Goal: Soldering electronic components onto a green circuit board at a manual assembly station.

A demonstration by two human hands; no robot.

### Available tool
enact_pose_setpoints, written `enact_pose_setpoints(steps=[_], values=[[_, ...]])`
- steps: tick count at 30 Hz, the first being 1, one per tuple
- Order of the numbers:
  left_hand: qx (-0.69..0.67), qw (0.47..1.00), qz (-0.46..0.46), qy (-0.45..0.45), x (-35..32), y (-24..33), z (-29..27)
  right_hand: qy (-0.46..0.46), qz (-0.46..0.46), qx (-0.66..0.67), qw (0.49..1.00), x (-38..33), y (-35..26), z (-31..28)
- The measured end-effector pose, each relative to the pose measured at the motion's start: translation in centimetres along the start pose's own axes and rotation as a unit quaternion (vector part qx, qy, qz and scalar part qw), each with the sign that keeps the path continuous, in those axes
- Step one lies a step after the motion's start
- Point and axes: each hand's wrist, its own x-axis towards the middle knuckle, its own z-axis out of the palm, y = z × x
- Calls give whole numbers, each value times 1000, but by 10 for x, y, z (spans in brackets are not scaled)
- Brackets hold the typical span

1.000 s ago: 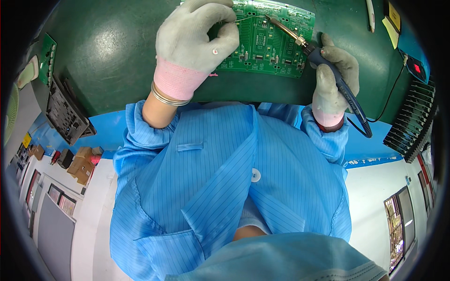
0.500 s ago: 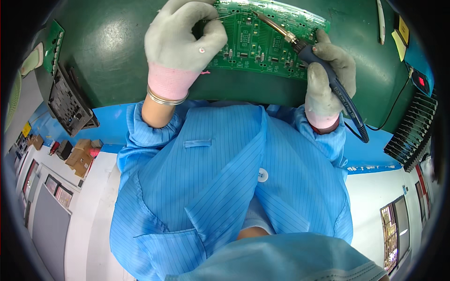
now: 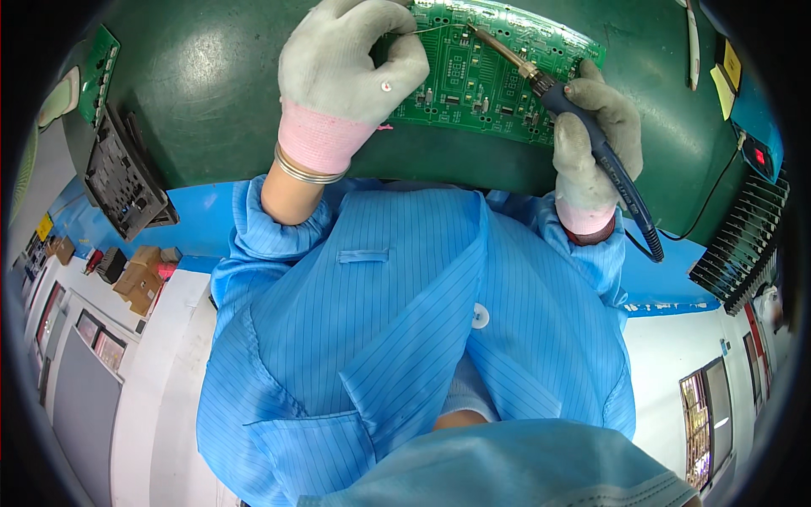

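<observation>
A green circuit board (image 3: 473, 106) lies on the dark green mat, dotted with small components. Gloved in grey-white with a pink cuff, my left hand (image 3: 351, 68) pinches a thin strand of solder wire (image 3: 435, 29) over the board's upper left part. My right hand (image 3: 596, 135), in a matching glove, grips a dark blue soldering iron (image 3: 583, 114) like a pen. The iron's tip meets the wire's end near the board's upper edge, though actual contact with the board is too small to tell. Some left fingertips are cut off by the top edge.
Another green board (image 3: 99, 76) and a dark slotted tray (image 3: 127, 182) sit at the left edge of the green work mat (image 3: 211, 84). On the right are a blue box with a red display (image 3: 760, 158), the iron's cable (image 3: 714, 198), a black rack (image 3: 739, 241) and a white stick (image 3: 693, 51).
My left hand, with the solder wire, has shifted slightly right and down in view. The board and the iron's tip also appear a little further right. Both grips stay the same.
</observation>
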Motion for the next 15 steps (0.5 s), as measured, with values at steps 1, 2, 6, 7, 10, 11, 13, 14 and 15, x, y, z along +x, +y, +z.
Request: enact_pose_setpoints(steps=[1, 2, 6, 7, 10, 11, 13, 14, 15], values=[[-3, 1000, 3, -2, 0, 0, 0, -1, 11, 10, 1000, -1, -1, 0], [-6, 1000, 6, -3, -1, 0, 1, -1, 11, 10, 1000, -2, -2, -1], [-12, 999, 35, 14, 0, -3, 2, -7, 33, -30, 999, -5, -3, -4], [-13, 1000, 24, 15, 0, -2, -1, -13, 36, -63, 997, -5, -2, -5], [-21, 999, -16, 35, -1, -5, -10, 53, 9, 103, 993, -5, 4, -2], [-29, 997, -45, 53, -1, -7, -13, 48, 10, 134, 990, -4, 1, -1], [6, 998, -38, 43, 0, -9, -19, 48, 2, 124, 991, -1, -4, 10], [40, 998, -31, 33, 1, -9, -22, 48, -6, 114, 992, 2, -7, 17], [38, 998, -27, 29, 2, -8, -24, 34, 44, 102, 993, 2, -18, 21]])
